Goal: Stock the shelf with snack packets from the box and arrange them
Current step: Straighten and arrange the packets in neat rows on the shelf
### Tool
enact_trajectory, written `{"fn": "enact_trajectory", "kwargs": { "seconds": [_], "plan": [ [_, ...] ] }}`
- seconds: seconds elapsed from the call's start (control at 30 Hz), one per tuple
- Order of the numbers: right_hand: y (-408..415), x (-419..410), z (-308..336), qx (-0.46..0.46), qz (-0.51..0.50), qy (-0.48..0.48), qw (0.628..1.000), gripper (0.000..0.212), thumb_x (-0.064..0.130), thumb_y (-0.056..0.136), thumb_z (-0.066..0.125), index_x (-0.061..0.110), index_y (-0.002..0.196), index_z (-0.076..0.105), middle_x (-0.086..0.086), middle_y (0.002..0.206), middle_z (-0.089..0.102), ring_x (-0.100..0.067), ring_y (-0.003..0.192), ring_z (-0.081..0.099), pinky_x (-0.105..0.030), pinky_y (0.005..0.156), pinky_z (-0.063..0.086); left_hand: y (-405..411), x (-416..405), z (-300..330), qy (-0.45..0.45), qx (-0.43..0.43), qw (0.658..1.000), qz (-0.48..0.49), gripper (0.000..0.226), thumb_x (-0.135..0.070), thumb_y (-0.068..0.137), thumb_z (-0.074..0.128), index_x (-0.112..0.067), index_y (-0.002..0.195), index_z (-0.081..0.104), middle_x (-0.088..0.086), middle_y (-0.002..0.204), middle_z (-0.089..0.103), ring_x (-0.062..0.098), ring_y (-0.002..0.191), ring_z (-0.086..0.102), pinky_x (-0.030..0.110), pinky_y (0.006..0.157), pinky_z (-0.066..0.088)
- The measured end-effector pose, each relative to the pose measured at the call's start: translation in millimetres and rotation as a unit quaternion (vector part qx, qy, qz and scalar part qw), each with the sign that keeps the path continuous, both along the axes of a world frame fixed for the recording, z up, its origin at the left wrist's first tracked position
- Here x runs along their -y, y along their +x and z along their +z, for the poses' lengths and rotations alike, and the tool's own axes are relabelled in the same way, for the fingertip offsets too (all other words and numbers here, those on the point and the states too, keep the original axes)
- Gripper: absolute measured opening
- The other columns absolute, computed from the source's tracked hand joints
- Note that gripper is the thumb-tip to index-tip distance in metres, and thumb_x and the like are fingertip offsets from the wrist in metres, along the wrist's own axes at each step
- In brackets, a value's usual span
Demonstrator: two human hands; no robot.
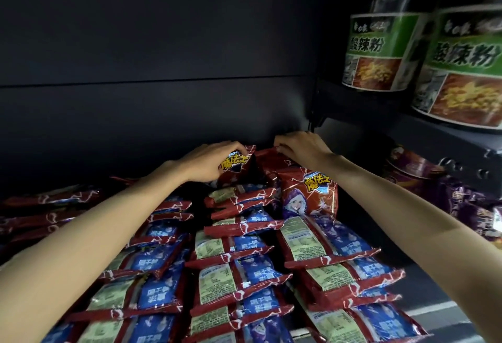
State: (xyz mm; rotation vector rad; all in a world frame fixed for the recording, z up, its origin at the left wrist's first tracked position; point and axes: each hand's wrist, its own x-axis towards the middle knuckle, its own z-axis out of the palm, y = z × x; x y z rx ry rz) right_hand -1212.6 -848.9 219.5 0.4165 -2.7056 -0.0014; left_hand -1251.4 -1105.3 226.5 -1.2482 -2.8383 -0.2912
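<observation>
Head view: glossy, crinkled foil snack packets [239, 272] in red with blue panels lie in overlapping rows across the dark matte shelf [423, 288], flat and pillow-shaped. At the back of the rows the left hand [210, 162] curls round an upright red packet [235, 168], the grip closed on its top corner. The right hand [300, 149] pinches the top edge of a second red packet [267, 156] just beside the first. Another packet [309, 196] stands upright below that wrist. Green-labelled round noodle tubs [377, 52] sit on a higher shelf at right
</observation>
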Motion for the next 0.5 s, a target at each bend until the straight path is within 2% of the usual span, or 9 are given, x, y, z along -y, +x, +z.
{"fn": "enact_trajectory", "kwargs": {
  "seconds": [0.17, 0.23, 0.3, 0.37, 0.4, 0.43, 0.5],
  "plan": [
    [6.9, 0.0, -5.3, -0.055, -0.020, 0.014, 0.998, 0.028, 0.028, 0.092, 0.057, 0.017, 0.119, 0.056, -0.003, 0.114, 0.059, -0.026, 0.108, 0.056, -0.039, 0.075, 0.050, -7.4, -12.5, -1.3, 0.037, -0.003, 0.999, -0.012, 0.066, 0.007, 0.081, 0.060, -0.035, 0.127, 0.040, -0.012, 0.142, 0.040, 0.014, 0.118, 0.051, 0.042, 0.085, 0.049],
    [12.3, -3.2, -10.2, -0.073, -0.025, -0.001, 0.997, 0.029, 0.026, 0.090, 0.060, 0.016, 0.117, 0.056, -0.006, 0.115, 0.055, -0.027, 0.108, 0.055, -0.042, 0.072, 0.054, -11.2, -14.6, -3.6, 0.038, 0.008, 0.999, -0.009, 0.066, 0.005, 0.081, 0.062, -0.036, 0.127, 0.040, -0.011, 0.142, 0.039, 0.013, 0.118, 0.050, 0.042, 0.087, 0.049],
    [15.7, -6.4, -14.8, -0.056, -0.016, -0.009, 0.998, 0.023, 0.027, 0.092, 0.057, 0.016, 0.113, 0.058, -0.005, 0.113, 0.053, -0.026, 0.107, 0.054, -0.043, 0.072, 0.054, -11.1, -14.6, -2.4, 0.035, 0.004, 0.999, -0.018, 0.067, 0.003, 0.081, 0.064, -0.040, 0.125, 0.038, -0.012, 0.140, 0.041, 0.016, 0.111, 0.055, 0.043, 0.082, 0.051],
    [18.2, -8.7, -16.6, -0.023, -0.002, -0.021, 1.000, 0.021, 0.029, 0.096, 0.050, 0.016, 0.108, 0.061, -0.004, 0.111, 0.051, -0.024, 0.106, 0.052, -0.043, 0.076, 0.053, -8.4, -14.3, 0.4, -0.005, -0.056, 0.998, -0.032, 0.067, -0.003, 0.081, 0.066, -0.041, 0.128, 0.036, -0.012, 0.136, 0.042, 0.016, 0.101, 0.058, 0.039, 0.076, 0.053],
    [19.8, -9.3, -17.1, -0.016, 0.000, -0.026, 1.000, 0.022, 0.030, 0.097, 0.049, 0.016, 0.106, 0.063, -0.004, 0.110, 0.050, -0.022, 0.106, 0.051, -0.041, 0.078, 0.052, -6.6, -14.2, 0.5, -0.036, -0.110, 0.993, -0.033, 0.067, -0.006, 0.082, 0.067, -0.039, 0.131, 0.035, -0.009, 0.136, 0.042, 0.016, 0.102, 0.057, 0.035, 0.078, 0.052],
    [21.5, -9.6, -18.0, -0.016, 0.000, -0.022, 1.000, 0.024, 0.031, 0.097, 0.048, 0.015, 0.105, 0.064, -0.004, 0.109, 0.050, -0.021, 0.106, 0.050, -0.038, 0.080, 0.051, -4.6, -13.9, -0.8, -0.059, -0.165, 0.984, -0.031, 0.067, -0.009, 0.082, 0.068, -0.035, 0.135, 0.036, -0.006, 0.137, 0.041, 0.016, 0.109, 0.052, 0.032, 0.083, 0.049],
    [26.7, -9.8, -19.7, -0.018, 0.006, 0.002, 1.000, 0.028, 0.032, 0.098, 0.044, 0.014, 0.105, 0.064, -0.004, 0.110, 0.051, -0.020, 0.106, 0.049, -0.030, 0.082, 0.045, 1.1, -12.0, -3.9, -0.071, -0.253, 0.965, -0.021, 0.070, -0.011, 0.078, 0.072, -0.029, 0.137, 0.040, 0.002, 0.139, 0.038, 0.021, 0.121, 0.042, 0.035, 0.094, 0.039]
  ]
}}
